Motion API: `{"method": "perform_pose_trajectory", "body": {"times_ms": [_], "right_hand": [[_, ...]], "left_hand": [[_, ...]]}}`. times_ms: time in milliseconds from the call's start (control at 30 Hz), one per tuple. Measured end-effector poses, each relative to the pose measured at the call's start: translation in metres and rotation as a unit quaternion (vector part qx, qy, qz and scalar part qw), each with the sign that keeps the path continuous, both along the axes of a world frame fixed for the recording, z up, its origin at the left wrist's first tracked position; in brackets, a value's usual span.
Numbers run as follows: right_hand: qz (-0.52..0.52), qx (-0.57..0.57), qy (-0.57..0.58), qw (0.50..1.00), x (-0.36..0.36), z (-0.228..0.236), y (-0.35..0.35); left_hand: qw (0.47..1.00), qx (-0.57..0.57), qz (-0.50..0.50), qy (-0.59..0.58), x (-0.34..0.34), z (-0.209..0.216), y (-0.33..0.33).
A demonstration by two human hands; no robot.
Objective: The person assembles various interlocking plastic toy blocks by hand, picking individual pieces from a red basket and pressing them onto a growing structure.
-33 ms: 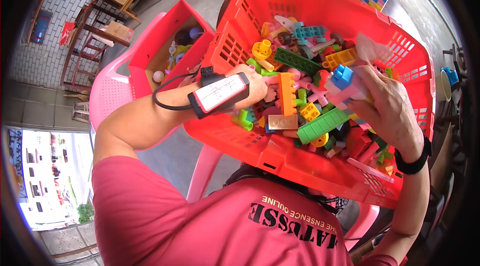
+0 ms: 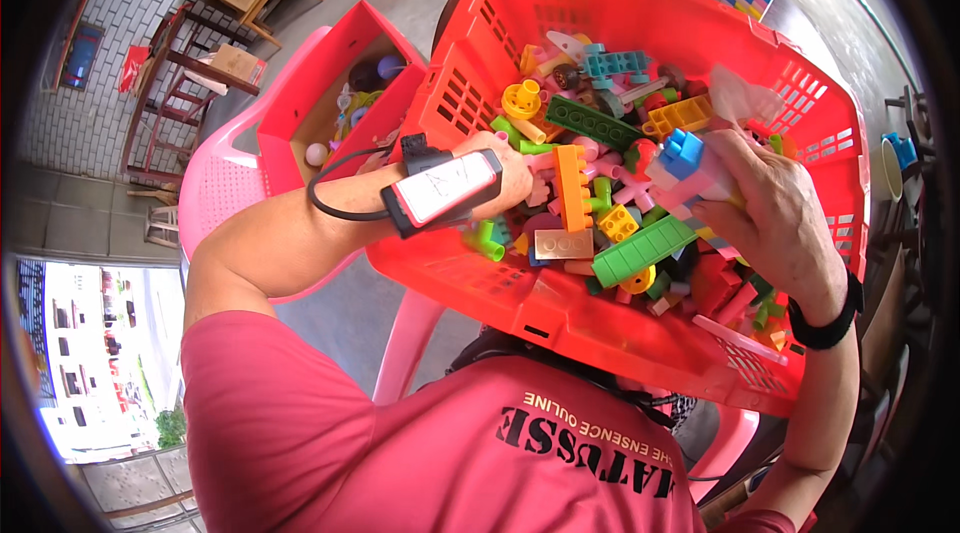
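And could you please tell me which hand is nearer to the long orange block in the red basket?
Left: the left hand is just to the left of the long orange block, while the right hand is farther off to its right, holding stacked blocks.

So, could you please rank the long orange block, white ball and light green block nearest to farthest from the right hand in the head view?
1. Light green block, lower left.
2. Long orange block, farther left.
3. White ball, far left.
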State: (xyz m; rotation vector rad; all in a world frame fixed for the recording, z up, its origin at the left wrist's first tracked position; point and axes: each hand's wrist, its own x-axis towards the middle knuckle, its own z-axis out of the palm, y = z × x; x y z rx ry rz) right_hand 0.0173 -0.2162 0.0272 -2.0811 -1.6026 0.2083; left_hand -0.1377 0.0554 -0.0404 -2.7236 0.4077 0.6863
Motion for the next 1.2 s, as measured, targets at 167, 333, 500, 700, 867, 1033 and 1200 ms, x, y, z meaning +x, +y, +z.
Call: {"method": "perform_pose_trajectory", "body": {"times_ms": [167, 333, 500, 700, 867, 1033, 1200], "right_hand": [[0.013, 0.041, -0.02, 0.999, -0.001, 0.007, -0.002], [-0.003, 0.058, -0.02, 0.998, -0.001, 0.01, -0.004], [-0.002, 0.066, -0.026, 0.997, 0.002, 0.009, -0.006], [-0.005, 0.065, -0.022, 0.998, 0.002, 0.011, -0.007], [-0.008, 0.073, -0.04, 0.997, 0.005, 0.009, -0.007], [-0.014, 0.094, -0.059, 0.994, 0.009, 0.009, -0.008], [-0.017, 0.074, -0.035, 0.996, 0.011, 0.013, -0.01]], "left_hand": [[0.991, -0.016, -0.134, -0.02, 0.002, -0.006, 0.004], [0.986, 0.014, 0.006, 0.164, 0.021, 0.006, -0.02], [0.979, -0.088, 0.147, 0.112, 0.018, 0.026, -0.026], [0.963, -0.168, 0.209, -0.024, 0.006, 0.011, -0.017], [0.968, -0.171, 0.143, -0.114, 0.004, -0.003, -0.014], [0.981, -0.141, 0.132, -0.003, 0.004, -0.009, -0.016], [0.993, -0.092, 0.066, -0.04, 0.007, -0.016, -0.018]]}}
